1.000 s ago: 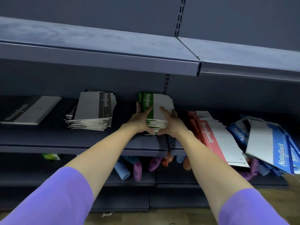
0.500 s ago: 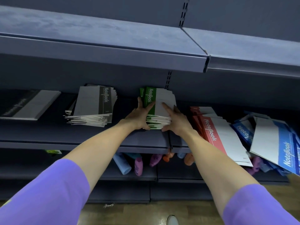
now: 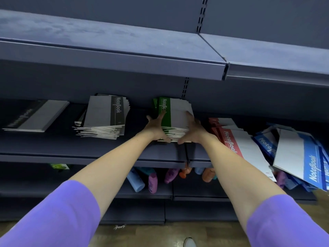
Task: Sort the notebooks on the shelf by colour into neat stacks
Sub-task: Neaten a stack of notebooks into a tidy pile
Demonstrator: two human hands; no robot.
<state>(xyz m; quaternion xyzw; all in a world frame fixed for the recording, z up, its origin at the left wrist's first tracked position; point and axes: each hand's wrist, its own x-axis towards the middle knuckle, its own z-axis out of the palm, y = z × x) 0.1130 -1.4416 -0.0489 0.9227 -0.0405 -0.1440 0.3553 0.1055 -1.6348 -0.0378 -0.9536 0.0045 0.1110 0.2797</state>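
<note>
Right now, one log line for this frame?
step: squaring green notebook stack | left hand: pressing its left side | right hand: pressing its right side | red notebooks, blue notebooks: untidy

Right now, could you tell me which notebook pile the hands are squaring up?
The green stack, mid-shelf: left hand and right hand press its sides. The grey, red and blue piles lie untouched.

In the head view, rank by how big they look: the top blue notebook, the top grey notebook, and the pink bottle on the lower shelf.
1. Top blue notebook: largest, though it lies nearest the camera, which flatters it.
2. Top grey notebook: probably the same true size as the blue one.
3. Pink bottle: clearly smallest.
</note>
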